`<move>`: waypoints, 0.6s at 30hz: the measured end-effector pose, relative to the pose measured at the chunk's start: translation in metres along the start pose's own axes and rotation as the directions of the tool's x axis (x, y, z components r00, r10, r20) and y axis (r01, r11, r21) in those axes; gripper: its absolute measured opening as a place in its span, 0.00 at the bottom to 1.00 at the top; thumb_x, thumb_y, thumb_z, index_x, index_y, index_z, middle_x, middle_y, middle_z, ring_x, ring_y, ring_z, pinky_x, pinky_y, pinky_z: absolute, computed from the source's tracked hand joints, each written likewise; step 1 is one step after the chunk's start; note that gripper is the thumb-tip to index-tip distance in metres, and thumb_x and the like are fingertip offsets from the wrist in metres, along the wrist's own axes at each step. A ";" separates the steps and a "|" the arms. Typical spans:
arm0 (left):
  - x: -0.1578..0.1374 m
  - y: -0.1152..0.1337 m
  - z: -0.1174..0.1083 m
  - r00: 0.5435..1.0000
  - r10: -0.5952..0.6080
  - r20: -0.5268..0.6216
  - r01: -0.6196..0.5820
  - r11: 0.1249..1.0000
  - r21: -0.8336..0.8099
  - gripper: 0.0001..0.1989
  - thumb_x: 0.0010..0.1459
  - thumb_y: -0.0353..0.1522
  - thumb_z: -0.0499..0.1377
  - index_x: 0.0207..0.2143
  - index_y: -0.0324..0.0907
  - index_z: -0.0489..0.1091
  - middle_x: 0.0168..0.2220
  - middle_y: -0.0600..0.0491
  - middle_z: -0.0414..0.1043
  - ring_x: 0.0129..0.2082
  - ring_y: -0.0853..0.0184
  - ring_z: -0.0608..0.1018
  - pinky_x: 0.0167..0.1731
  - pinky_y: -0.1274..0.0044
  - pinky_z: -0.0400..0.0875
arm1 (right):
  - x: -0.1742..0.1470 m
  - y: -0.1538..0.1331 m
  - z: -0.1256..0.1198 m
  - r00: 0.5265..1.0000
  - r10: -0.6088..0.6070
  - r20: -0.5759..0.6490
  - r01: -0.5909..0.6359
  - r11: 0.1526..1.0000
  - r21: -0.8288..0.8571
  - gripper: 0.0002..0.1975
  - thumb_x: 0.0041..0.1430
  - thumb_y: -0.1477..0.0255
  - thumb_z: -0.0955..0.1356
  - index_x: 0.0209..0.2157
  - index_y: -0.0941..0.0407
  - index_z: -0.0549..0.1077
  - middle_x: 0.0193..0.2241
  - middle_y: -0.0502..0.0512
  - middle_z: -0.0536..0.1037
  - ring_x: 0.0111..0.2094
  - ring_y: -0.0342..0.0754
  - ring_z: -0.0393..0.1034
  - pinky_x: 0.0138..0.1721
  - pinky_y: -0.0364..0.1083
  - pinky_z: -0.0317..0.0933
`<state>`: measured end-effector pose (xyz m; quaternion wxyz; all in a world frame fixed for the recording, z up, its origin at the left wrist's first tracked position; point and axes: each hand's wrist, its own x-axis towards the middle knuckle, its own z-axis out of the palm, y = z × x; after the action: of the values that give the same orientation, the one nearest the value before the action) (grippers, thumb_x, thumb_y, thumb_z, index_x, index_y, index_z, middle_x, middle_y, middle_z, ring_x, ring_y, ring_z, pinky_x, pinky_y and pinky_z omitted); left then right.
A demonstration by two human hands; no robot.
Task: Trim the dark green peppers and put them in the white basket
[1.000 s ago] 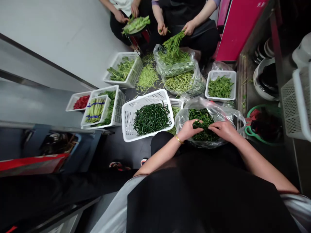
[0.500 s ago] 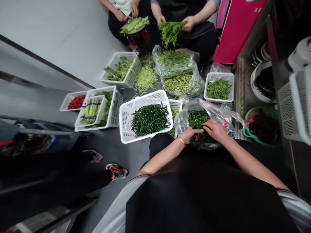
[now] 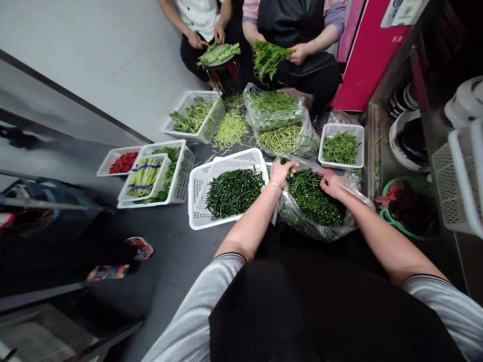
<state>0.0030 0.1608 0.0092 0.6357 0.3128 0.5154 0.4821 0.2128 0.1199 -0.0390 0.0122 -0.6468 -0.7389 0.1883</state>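
Observation:
My left hand is closed around a few dark green chillies, at the left rim of a clear plastic bag. Green tips poke out above and below its fingers. Inside the bag lies a heap of thin green chillies. My right hand has its fingers closed at the right part of this heap, touching it; what they pinch is hidden. Left of the bag, a white perforated basket holds a pile of glossy green chillies.
Two people sit opposite, handling leafy greens and pale green stalks. Between us stand a bag of greens and a small basket. Stacked baskets are at left, a green basin at right. Someone's shoe shows at left.
My hands were close together over the chillies; now they are apart, the left moved up and left, the right slightly up. More of the heap shows. The walking person's feet shifted left.

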 end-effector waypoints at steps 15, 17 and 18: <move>-0.070 -0.052 -0.009 0.953 -0.140 0.269 0.139 0.990 0.024 0.15 0.41 0.32 0.70 0.30 0.35 0.69 0.31 0.51 0.72 0.32 0.69 0.75 0.36 0.73 0.70 | -0.021 -0.001 0.004 0.986 0.023 -0.165 0.042 0.924 0.379 0.12 0.54 0.56 0.66 0.30 0.49 0.74 0.26 0.60 0.78 0.25 0.54 0.69 0.29 0.54 0.61; -0.068 -0.057 -0.006 0.960 -0.021 0.280 0.000 0.997 0.074 0.17 0.39 0.32 0.71 0.31 0.37 0.69 0.31 0.54 0.71 0.34 0.69 0.73 0.44 0.70 0.68 | -0.033 0.002 -0.001 0.986 0.030 -0.162 0.067 0.825 0.561 0.15 0.53 0.53 0.66 0.33 0.49 0.74 0.26 0.60 0.78 0.25 0.55 0.70 0.29 0.55 0.62; -0.068 -0.060 -0.003 0.953 0.023 0.303 -0.058 0.992 0.108 0.17 0.37 0.31 0.71 0.31 0.38 0.70 0.31 0.55 0.71 0.34 0.69 0.72 0.46 0.69 0.67 | -0.040 -0.001 -0.006 0.985 0.027 -0.168 0.081 0.792 0.605 0.16 0.53 0.52 0.66 0.33 0.49 0.73 0.26 0.60 0.78 0.25 0.56 0.71 0.29 0.56 0.63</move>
<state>0.0175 0.0769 -0.0208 0.6774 0.4294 0.4333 0.4110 0.2198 0.0828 -0.0243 0.2850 -0.6112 -0.6442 0.3609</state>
